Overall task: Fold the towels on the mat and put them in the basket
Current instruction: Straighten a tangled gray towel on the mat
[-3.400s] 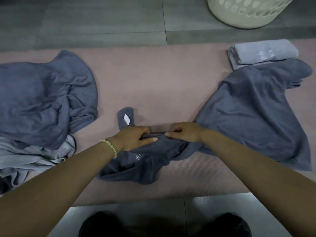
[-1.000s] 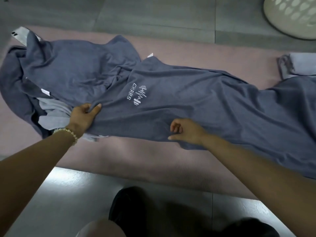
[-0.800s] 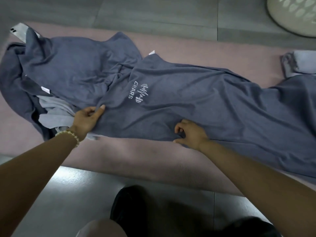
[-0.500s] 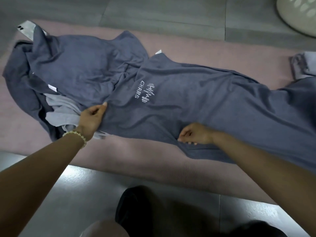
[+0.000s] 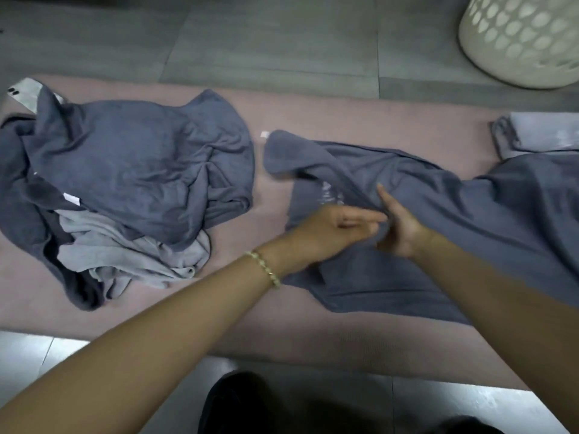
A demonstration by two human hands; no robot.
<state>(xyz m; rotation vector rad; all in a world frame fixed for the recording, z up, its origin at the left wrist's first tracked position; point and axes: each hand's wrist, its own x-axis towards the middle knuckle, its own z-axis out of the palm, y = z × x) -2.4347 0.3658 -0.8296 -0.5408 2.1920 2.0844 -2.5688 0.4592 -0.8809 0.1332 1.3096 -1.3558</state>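
Observation:
A dark blue-grey towel [image 5: 454, 245] lies crumpled on the right half of the pink mat [image 5: 329, 114], its left end bunched into a ridge. My left hand [image 5: 335, 228] and my right hand [image 5: 399, 228] meet at the towel's middle. Each pinches a fold of it, and the right thumb points up. The left hand is blurred. A heap of dark and light grey towels [image 5: 134, 183] sits on the mat's left half. A folded light grey towel [image 5: 545, 133] lies at the far right. The cream perforated basket [image 5: 520, 42] stands on the floor at the top right.
A phone [image 5: 25, 95] lies at the mat's far left corner, partly under the heap. Grey floor tiles surround the mat. My dark-clad knees show at the bottom edge.
The dark towel's left end has come off the heap and moved right. My left hand has swung right to meet my right hand at the towel's middle.

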